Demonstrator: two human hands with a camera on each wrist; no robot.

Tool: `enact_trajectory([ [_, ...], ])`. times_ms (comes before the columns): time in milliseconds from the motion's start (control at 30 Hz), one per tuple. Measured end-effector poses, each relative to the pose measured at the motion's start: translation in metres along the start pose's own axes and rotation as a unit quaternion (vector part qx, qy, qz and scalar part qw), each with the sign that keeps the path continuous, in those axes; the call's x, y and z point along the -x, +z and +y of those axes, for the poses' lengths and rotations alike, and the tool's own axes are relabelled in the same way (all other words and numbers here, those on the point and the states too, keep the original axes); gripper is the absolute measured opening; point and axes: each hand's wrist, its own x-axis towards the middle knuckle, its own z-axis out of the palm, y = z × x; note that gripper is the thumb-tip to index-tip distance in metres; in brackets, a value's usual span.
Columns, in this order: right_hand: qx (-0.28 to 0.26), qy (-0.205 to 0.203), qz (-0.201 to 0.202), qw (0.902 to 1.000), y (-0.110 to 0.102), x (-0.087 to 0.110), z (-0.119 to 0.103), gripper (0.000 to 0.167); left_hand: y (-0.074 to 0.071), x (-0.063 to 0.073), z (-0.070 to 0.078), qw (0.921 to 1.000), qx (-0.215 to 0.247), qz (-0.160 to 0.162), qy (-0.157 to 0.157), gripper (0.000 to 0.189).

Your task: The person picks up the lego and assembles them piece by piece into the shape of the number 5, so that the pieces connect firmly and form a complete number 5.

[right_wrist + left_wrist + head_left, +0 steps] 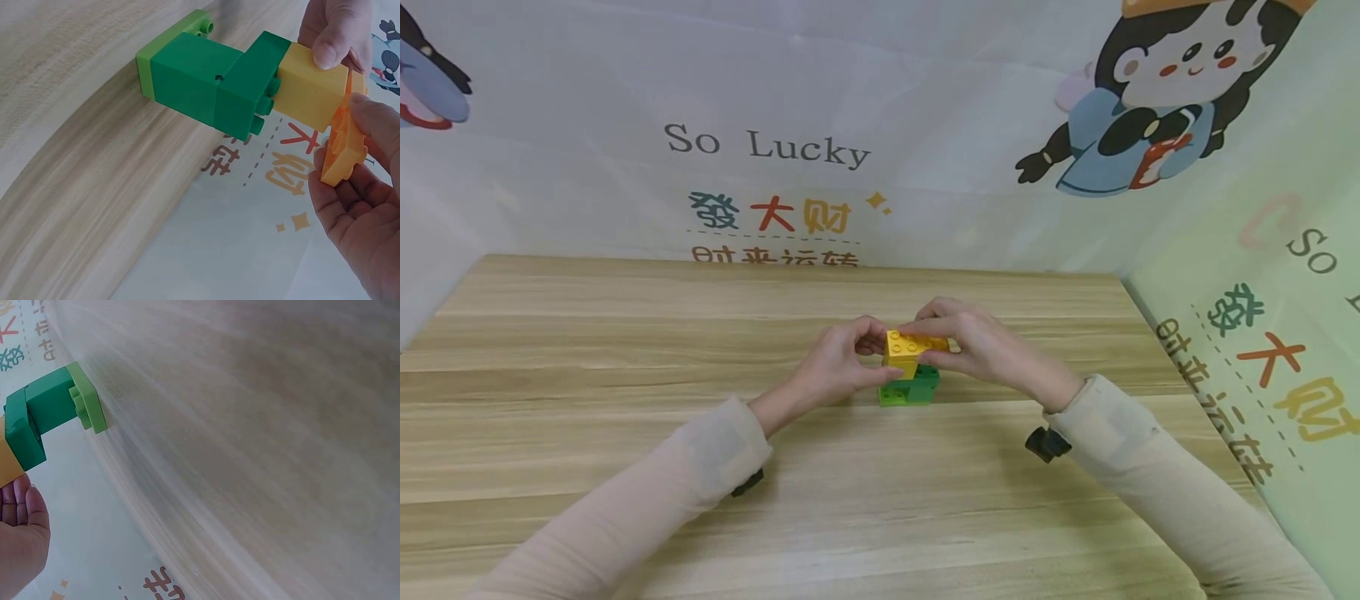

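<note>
Yellow block (306, 84) sits on the green stack (187, 78) upon the wooden table (625, 350); the left hand (835, 358) pinches it, probably to keep the stack steady, while the right hand (985, 342) pinches the orange plate (347, 156) at its top, one end overhanging.

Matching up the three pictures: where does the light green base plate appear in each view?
Head: the light green base plate is just below the centre, at the foot of the stack.
Left wrist: the light green base plate is at upper left.
Right wrist: the light green base plate is left of centre, near the top.
Shared landmark: the dark green brick joined to it.
</note>
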Motion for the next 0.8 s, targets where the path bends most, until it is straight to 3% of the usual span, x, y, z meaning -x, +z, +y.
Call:
enact_trajectory([
  [800, -0.012, 0.007, 0.009, 0.9999, 0.0038, 0.0001, 0.0029, 0.034, -0.0002, -0.0013, -0.0011, 1.0000, -0.002, 0.001, -0.005, 0.034],
])
